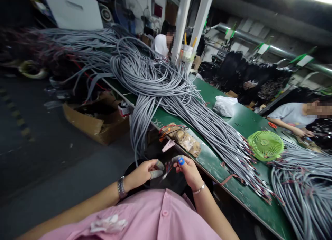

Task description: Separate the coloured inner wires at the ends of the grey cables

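Observation:
Just in front of my pink shirt, my two hands are close together at the table's near edge. My right hand [190, 171], with a blue wrap on one fingertip, pinches the thin coloured wires [168, 166] at a stripped cable end. A small white part [164, 176] shows at the base of these wires. Left of them, my left hand [142, 173] has its thumb and a finger, both in greyish covers, closed towards each other beside the wires. Whether anything sits between those fingertips is too small to make out.
Long bundles of grey cables [153, 73] lie across the green table [202, 163]. Near me is a wrapped brown bundle [185, 139]; a green fan [266, 145] stands right. A cardboard box [95, 124] sits left below. Two people work across the table.

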{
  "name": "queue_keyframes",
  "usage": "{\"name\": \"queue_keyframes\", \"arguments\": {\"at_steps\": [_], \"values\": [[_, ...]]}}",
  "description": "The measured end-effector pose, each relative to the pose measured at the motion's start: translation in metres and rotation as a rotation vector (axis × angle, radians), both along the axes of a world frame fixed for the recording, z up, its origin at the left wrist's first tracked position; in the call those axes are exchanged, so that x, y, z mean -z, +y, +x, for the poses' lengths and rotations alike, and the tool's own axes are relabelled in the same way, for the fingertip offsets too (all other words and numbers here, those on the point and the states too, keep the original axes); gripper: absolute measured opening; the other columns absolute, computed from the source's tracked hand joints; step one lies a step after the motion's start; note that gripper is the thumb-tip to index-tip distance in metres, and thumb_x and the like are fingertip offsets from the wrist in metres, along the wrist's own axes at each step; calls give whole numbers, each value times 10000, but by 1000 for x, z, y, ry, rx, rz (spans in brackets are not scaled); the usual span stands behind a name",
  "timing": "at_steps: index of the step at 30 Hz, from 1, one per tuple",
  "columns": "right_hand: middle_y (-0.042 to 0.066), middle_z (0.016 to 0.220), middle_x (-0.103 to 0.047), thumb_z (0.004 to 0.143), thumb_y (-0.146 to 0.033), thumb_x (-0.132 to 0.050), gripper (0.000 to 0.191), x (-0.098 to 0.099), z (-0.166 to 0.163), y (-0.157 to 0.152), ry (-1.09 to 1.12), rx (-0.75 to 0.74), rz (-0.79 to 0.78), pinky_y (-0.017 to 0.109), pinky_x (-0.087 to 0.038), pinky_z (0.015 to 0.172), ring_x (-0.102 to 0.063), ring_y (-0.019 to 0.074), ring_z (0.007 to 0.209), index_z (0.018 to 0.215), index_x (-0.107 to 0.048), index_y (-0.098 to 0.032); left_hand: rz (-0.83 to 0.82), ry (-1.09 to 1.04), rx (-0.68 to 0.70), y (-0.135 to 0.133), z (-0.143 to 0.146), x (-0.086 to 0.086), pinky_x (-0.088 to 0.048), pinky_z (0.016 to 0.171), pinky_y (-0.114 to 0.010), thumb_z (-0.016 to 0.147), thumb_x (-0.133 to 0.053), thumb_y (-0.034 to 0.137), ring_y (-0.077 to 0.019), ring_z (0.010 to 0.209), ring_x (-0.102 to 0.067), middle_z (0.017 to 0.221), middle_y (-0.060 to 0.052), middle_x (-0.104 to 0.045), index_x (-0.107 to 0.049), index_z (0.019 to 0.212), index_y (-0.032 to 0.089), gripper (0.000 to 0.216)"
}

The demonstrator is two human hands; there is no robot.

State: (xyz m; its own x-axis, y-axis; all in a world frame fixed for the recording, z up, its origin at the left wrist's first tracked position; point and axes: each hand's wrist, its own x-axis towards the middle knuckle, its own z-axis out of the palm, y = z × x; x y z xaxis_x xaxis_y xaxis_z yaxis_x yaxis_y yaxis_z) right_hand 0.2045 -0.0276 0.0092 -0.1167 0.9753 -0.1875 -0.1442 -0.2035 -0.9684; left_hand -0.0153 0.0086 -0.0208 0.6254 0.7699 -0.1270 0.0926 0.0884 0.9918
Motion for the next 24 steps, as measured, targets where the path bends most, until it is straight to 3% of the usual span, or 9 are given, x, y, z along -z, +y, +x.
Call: {"name": "queue_keyframes", "arguments": {"at_steps": [4, 5, 8, 11, 15, 17, 19, 21, 24], "values": [[23, 662, -623, 834, -512, -602, 390, -38, 31, -14, -191, -170, 76, 216, -349, 504, -451, 83, 514, 912, -730, -153, 96, 102, -3, 7, -13, -21, -495, 702, -313, 778, -634, 391, -200, 709, -622, 754, -46, -693, -700, 810, 213, 193], [16, 638, -607, 842, -520, -584, 400, -46, 42, -14, -244, -157, 110, 218, -327, 494, -429, 82, 503, 892, -731, -151, 119, 130, -3, 11, -16, -28, -494, 682, -312, 788, -616, 401, -200, 674, -616, 707, -43, -689, -707, 786, 218, 204], [4, 579, -570, 848, -525, -562, 416, -62, 82, -6, -434, 90, 248, 233, -304, 501, -416, 97, 510, 733, -707, -152, 195, 155, -15, 27, -23, -53, -488, 657, -289, 799, -593, 400, -195, 623, -610, 612, -31, -676, -722, 741, 223, 226], [9, 574, -580, 844, -494, -553, 385, -58, 118, 8, -657, 298, 355, 258, -353, 553, -469, 133, 555, 708, -707, -169, 288, 155, -60, 45, -19, -78, -467, 590, -255, 817, -567, 409, -171, 535, -574, 523, -16, -633, -716, 728, 218, 258], [1, 545, -581, 829, -465, -546, 347, -39, 139, 18, -824, 327, 313, 254, -345, 530, -463, 139, 531, 689, -702, -189, 454, 210, -60, 76, 0, -101, -449, 552, -235, 867, -493, 411, -146, 473, -534, 482, 5, -588, -696, 771, 209, 303], [4, 551, -595, 828, -454, -544, 341, -33, 140, 18, -867, 326, 325, 253, -352, 536, -482, 145, 544, 663, -691, -194, 604, 263, -73, 96, 14, -107, -469, 608, -240, 854, -502, 370, -155, 548, -586, 567, -3, -643, -703, 841, 208, 258], [14, 585, -621, 837, -438, -534, 328, -30, 140, 19, -890, 351, 350, 259, -370, 557, -516, 159, 577, 684, -695, -197, 784, 377, -79, 119, 28, -110, -489, 702, -259, 815, -525, 312, -184, 741, -657, 820, -24, -728, -698, 992, 223, 263], [26, 639, -652, 845, -416, -526, 301, -30, 141, 20, -900, 389, 367, 270, -390, 582, -550, 176, 618, 742, -707, -199, 966, 533, -78, 142, 43, -110, -482, 821, -294, 781, -525, 259, -217, 953, -650, 1054, -48, -715, -676, 1084, 219, 340], [39, 693, -674, 855, -386, -514, 272, -30, 146, 22, -912, 431, 384, 285, -408, 616, -581, 195, 668, 815, -714, -206, 1165, 682, -65, 173, 65, -107, -438, 952, -339, 763, -514, 228, -235, 1083, -597, 1147, -81, -675, -658, 1107, 177, 377]]}}
